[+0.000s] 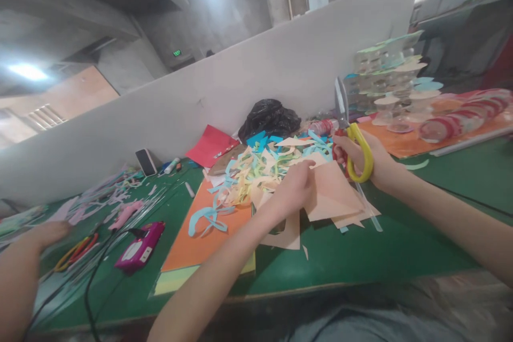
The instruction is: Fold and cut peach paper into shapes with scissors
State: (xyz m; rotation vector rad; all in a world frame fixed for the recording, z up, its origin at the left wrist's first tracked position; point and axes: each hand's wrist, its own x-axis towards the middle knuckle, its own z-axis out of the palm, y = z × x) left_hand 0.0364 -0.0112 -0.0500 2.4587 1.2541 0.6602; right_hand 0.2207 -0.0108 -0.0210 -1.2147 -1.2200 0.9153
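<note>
From my remote seat, I see the left hand closed on the left edge of a flat peach sheet, which is between the 2 hands, over the smooth green table. The right hand is wrapped around the scissors: 1 yellow and 1 red handle, metal blades pointing up. Beyond, I see curly, thin paper scraps heaped before a crumpled, glossy black bag.
</note>
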